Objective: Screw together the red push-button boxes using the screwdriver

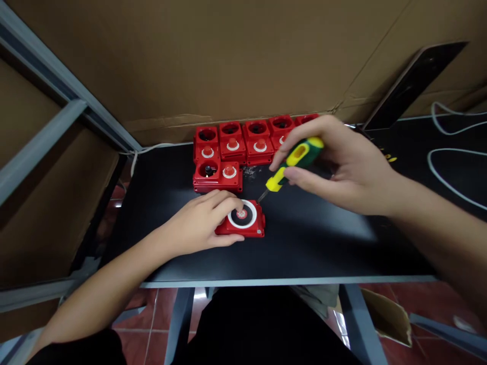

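A red square box (254, 229) with a white ring and a red centre lies on the black table (304, 243). My left hand (201, 222) grips its left side, with a finger pressed on the centre. My right hand (344, 162) holds a yellow and green screwdriver (294, 161) tilted down to the left. Its metal tip rests at the box's upper right corner.
Several more red boxes (232, 152) with round openings and white-ringed buttons stand in rows at the back of the table. Cardboard sheets form the back wall. White cables (443, 172) lie at the right. A dark panel (411, 86) leans at the back right.
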